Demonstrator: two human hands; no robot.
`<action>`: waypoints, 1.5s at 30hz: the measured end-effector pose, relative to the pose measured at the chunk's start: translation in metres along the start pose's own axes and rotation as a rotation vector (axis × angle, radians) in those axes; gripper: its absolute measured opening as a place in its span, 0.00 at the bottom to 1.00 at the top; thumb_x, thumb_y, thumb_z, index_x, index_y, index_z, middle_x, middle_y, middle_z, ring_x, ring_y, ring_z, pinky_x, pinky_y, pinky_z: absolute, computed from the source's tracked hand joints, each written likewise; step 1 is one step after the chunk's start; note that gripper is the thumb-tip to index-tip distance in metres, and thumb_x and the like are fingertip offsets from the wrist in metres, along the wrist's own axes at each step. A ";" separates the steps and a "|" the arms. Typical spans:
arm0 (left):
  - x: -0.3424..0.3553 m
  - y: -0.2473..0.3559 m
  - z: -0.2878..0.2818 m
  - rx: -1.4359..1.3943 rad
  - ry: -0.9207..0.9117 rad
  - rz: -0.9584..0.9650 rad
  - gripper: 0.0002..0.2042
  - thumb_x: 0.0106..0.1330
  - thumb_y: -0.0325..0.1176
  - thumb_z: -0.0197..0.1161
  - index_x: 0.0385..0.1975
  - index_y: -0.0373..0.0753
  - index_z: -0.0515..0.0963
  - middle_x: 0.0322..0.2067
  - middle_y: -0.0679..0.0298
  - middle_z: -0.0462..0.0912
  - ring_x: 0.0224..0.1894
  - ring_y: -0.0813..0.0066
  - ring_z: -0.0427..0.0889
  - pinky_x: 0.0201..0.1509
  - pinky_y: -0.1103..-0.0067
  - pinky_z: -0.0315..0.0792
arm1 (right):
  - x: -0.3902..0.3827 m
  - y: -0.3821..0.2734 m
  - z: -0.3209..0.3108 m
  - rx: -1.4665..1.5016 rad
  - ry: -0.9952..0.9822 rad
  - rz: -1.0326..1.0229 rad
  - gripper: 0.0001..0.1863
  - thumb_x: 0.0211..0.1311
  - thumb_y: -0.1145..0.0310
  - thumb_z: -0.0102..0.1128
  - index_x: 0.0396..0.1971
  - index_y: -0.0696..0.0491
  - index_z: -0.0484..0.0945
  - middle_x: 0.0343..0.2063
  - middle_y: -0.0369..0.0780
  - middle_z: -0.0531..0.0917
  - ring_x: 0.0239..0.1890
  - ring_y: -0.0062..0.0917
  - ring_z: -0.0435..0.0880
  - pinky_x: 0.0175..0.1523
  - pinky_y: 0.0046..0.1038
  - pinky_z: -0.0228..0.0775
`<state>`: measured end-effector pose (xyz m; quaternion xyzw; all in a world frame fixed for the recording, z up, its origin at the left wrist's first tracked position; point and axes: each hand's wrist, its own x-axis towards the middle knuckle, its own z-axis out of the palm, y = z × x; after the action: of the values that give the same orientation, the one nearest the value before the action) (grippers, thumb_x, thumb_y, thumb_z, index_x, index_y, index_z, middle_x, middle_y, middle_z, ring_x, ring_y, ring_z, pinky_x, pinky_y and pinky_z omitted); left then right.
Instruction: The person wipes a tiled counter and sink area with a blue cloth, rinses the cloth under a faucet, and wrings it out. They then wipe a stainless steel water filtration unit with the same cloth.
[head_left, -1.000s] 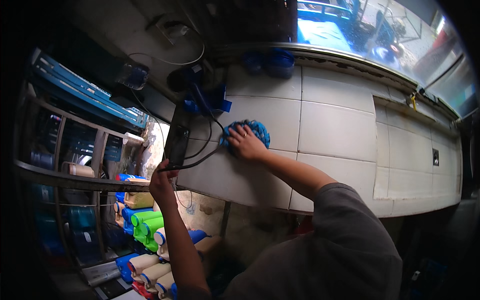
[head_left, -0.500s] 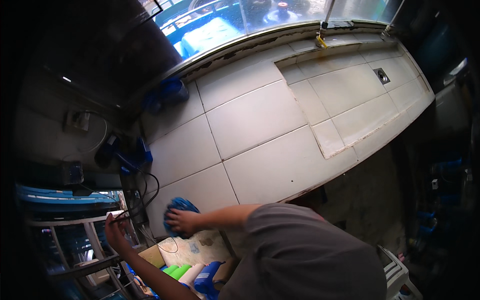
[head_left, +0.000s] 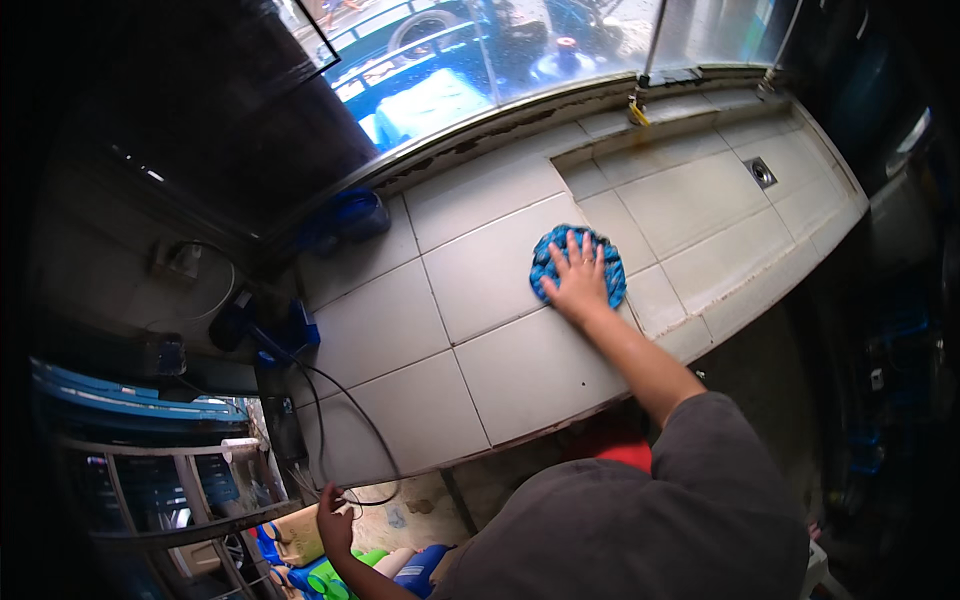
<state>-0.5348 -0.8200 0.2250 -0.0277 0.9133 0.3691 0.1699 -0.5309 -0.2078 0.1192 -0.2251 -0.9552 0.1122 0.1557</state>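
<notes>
My right hand [head_left: 578, 283] lies with fingers spread on a crumpled blue patterned cloth [head_left: 612, 270], which rests on the white tiled counter [head_left: 490, 390] just left of its sunken basin. My left hand [head_left: 333, 515] is low at the counter's left front edge, fingers curled at a black cable [head_left: 375, 428], apparently gripping it. The cable loops up to a dark blue device [head_left: 278, 338], whose exact kind is hard to make out.
A blue container [head_left: 355, 217] sits at the back left. The sunken basin [head_left: 700, 240] has a drain [head_left: 760, 172]. A window [head_left: 430, 85] runs behind. Coloured jerrycans [head_left: 305, 535] stand below left; a metal rack [head_left: 160, 530] is at the left.
My right hand has carried the cloth from the counter's left part across to beside the basin. The cable held at my left hand has a wider loop. The view has also rotated.
</notes>
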 end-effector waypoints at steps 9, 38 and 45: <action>0.017 0.130 0.158 0.109 0.022 0.520 0.35 0.55 0.37 0.68 0.64 0.42 0.62 0.62 0.49 0.60 0.64 0.51 0.60 0.67 0.62 0.56 | -0.106 -0.175 0.012 0.852 -0.270 -0.477 0.26 0.55 0.68 0.59 0.57 0.51 0.70 0.63 0.48 0.66 0.66 0.43 0.62 0.69 0.44 0.51; 0.348 0.410 0.402 0.708 0.093 0.716 0.37 0.60 0.68 0.46 0.68 0.57 0.58 0.71 0.54 0.48 0.72 0.50 0.45 0.68 0.44 0.37 | -0.212 0.126 -0.207 0.352 0.068 0.482 0.07 0.57 0.77 0.55 0.35 0.56 0.79 0.36 0.43 0.82 0.41 0.36 0.81 0.49 0.32 0.72; 0.321 0.495 0.499 0.675 -0.072 0.945 0.36 0.60 0.66 0.48 0.69 0.60 0.57 0.72 0.56 0.46 0.73 0.52 0.43 0.69 0.45 0.35 | -0.212 0.128 -0.205 0.389 -0.018 0.437 0.07 0.56 0.79 0.56 0.34 0.57 0.79 0.34 0.43 0.82 0.40 0.34 0.82 0.47 0.30 0.72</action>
<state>-0.7793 -0.0960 0.1135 0.4512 0.8873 0.0939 0.0173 -0.2289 -0.1654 0.2206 -0.3903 -0.8461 0.3263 0.1595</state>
